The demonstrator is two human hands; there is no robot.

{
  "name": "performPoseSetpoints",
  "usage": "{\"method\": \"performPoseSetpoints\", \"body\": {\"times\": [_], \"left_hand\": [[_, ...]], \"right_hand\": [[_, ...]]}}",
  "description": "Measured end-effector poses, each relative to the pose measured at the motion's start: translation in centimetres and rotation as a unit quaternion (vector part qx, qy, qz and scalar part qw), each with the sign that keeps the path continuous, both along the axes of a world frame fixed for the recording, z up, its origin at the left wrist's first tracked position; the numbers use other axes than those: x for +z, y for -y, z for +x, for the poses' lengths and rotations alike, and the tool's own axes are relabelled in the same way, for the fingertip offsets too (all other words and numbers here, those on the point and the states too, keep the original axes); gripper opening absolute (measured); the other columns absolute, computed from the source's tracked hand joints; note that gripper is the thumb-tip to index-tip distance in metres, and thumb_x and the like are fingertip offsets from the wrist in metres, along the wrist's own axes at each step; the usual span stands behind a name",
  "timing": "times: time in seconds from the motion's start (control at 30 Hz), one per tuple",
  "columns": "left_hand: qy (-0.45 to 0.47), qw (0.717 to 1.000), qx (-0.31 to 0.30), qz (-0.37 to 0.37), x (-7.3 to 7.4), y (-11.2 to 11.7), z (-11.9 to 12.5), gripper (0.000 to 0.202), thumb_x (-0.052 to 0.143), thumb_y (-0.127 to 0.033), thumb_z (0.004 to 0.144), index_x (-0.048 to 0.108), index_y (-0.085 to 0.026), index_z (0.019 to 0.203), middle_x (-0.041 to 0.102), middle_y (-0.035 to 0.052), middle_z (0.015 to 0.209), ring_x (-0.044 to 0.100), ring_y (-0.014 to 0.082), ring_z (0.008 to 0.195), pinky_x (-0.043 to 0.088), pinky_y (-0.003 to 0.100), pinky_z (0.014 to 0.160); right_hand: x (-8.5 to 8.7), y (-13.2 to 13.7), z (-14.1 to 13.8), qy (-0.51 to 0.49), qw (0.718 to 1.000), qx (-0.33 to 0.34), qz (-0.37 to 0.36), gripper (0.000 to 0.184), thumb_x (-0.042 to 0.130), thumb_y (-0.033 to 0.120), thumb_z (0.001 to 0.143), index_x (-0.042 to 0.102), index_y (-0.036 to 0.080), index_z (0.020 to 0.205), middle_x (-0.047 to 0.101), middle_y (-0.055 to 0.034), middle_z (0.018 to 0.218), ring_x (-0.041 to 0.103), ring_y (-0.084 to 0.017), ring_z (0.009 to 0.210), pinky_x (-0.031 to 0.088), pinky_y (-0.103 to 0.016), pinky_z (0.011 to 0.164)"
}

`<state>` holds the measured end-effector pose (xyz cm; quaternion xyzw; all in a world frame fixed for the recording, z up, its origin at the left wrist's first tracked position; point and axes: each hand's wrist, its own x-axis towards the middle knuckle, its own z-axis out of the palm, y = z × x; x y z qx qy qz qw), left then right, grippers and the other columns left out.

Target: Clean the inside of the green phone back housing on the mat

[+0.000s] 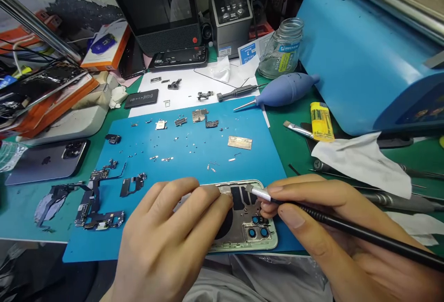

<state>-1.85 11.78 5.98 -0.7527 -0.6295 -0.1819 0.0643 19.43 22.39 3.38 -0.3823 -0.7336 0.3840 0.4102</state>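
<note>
An opened phone housing (243,235) with camera holes lies on the blue work mat (194,154) near the front edge. My left hand (166,242) rests on the housing's left part, fingers curled and pressing it down. My right hand (333,232) pinches a long black tool (347,228) like a pen; its silver tip touches the housing's top edge. Small screws and metal shields (200,115) lie scattered over the mat. Flex cables and a board (93,200) sit at the mat's left.
A blue air blower (287,90), glass jar (282,47), yellow lighter (322,121), brush and white cloth (367,161) lie at the right. A grey phone (48,158) lies at the left. A soldering station (231,10) and dark screen stand behind. A large blue roll (364,52) fills the right.
</note>
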Motion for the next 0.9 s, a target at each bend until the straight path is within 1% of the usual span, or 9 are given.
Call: {"method": "performPoseSetpoints", "body": {"times": [0.1, 0.2, 0.3, 0.4, 0.53, 0.67, 0.77, 0.83, 0.9], "left_hand": [[-0.027, 0.999, -0.019, -0.002, 0.2, -0.4, 0.2, 0.019, 0.059, -0.011, 0.114, 0.074, -0.014, 0.126, 0.080, 0.0041, 0.113, 0.060, 0.0214, 0.108, 0.044, 0.038, 0.091], [-0.026, 1.000, -0.016, -0.003, 0.2, -1.1, 0.4, 0.012, 0.066, -0.009, 0.111, 0.072, -0.014, 0.120, 0.077, 0.0048, 0.109, 0.059, 0.0212, 0.102, 0.043, 0.039, 0.088], [0.015, 1.000, 0.023, -0.005, 0.1, -1.2, 0.1, 0.010, 0.063, -0.010, 0.113, 0.065, -0.018, 0.118, 0.071, 0.0036, 0.110, 0.056, 0.0195, 0.103, 0.043, 0.036, 0.093], [0.070, 0.994, 0.081, 0.002, 0.1, -0.7, -0.4, 0.015, 0.055, -0.008, 0.116, 0.057, -0.022, 0.117, 0.065, 0.0019, 0.110, 0.054, 0.0165, 0.106, 0.043, 0.031, 0.094], [0.135, 0.986, 0.102, -0.001, 0.1, 0.2, -0.7, 0.020, 0.045, -0.008, 0.117, 0.054, -0.026, 0.113, 0.063, -0.0004, 0.102, 0.056, 0.0140, 0.099, 0.047, 0.028, 0.085], [0.172, 0.979, 0.109, 0.004, -0.1, 0.6, -0.7, 0.022, 0.037, -0.015, 0.119, 0.051, -0.027, 0.107, 0.058, -0.0014, 0.088, 0.055, 0.0147, 0.082, 0.050, 0.029, 0.070], [0.160, 0.983, 0.090, -0.012, -0.3, 0.5, -0.9, 0.019, 0.049, -0.017, 0.119, 0.054, -0.027, 0.104, 0.062, -0.0033, 0.086, 0.056, 0.0143, 0.078, 0.048, 0.030, 0.068], [0.148, 0.987, 0.061, -0.023, -0.3, 0.3, -0.9, 0.013, 0.062, -0.019, 0.116, 0.061, -0.026, 0.105, 0.070, -0.0035, 0.093, 0.060, 0.0144, 0.085, 0.050, 0.032, 0.074], [0.139, 0.989, 0.040, -0.018, -0.3, 0.0, -0.7, 0.008, 0.066, -0.019, 0.114, 0.067, -0.025, 0.110, 0.075, -0.0036, 0.100, 0.063, 0.0145, 0.092, 0.051, 0.033, 0.082]], "right_hand": [[0.2, 0.0, -0.1, -0.006, 1.000, 0.002, -0.008, 0.008, 0.077, 0.032, 0.108, 0.081, 0.039, 0.112, 0.083, 0.0095, 0.110, 0.080, -0.008, 0.103, 0.061, -0.008, 0.095], [0.5, -0.1, -0.4, -0.018, 1.000, 0.003, -0.017, 0.008, 0.075, 0.033, 0.109, 0.080, 0.040, 0.110, 0.083, 0.0104, 0.107, 0.080, -0.007, 0.100, 0.061, -0.008, 0.091], [0.6, -0.3, -0.5, -0.012, 1.000, 0.015, -0.013, 0.010, 0.074, 0.032, 0.110, 0.079, 0.041, 0.111, 0.083, 0.0116, 0.106, 0.081, -0.007, 0.097, 0.062, -0.008, 0.088], [0.6, -0.3, -0.4, 0.013, 0.999, 0.030, 0.021, 0.011, 0.071, 0.032, 0.111, 0.078, 0.040, 0.113, 0.084, 0.0111, 0.107, 0.082, -0.009, 0.096, 0.062, -0.010, 0.084], [0.4, -0.4, -0.2, 0.034, 0.997, 0.042, 0.050, 0.013, 0.069, 0.031, 0.112, 0.077, 0.040, 0.117, 0.085, 0.0105, 0.112, 0.083, -0.009, 0.101, 0.062, -0.010, 0.086], [0.2, -0.8, -0.1, 0.045, 0.996, 0.043, 0.060, 0.011, 0.071, 0.034, 0.111, 0.077, 0.040, 0.118, 0.084, 0.0115, 0.112, 0.083, -0.007, 0.100, 0.061, -0.008, 0.087], [0.1, -1.0, 0.0, 0.039, 0.997, 0.044, 0.053, 0.010, 0.072, 0.035, 0.110, 0.078, 0.039, 0.118, 0.084, 0.0119, 0.112, 0.082, -0.006, 0.101, 0.060, -0.006, 0.092], [0.1, -1.0, 0.0, 0.043, 0.997, 0.044, 0.053, 0.009, 0.072, 0.036, 0.111, 0.078, 0.039, 0.118, 0.084, 0.0119, 0.111, 0.082, -0.006, 0.099, 0.059, -0.005, 0.091], [0.2, -1.0, 0.0, 0.046, 0.996, 0.041, 0.058, 0.009, 0.072, 0.036, 0.111, 0.078, 0.038, 0.116, 0.084, 0.0115, 0.109, 0.082, -0.006, 0.097, 0.060, -0.006, 0.088]]}}
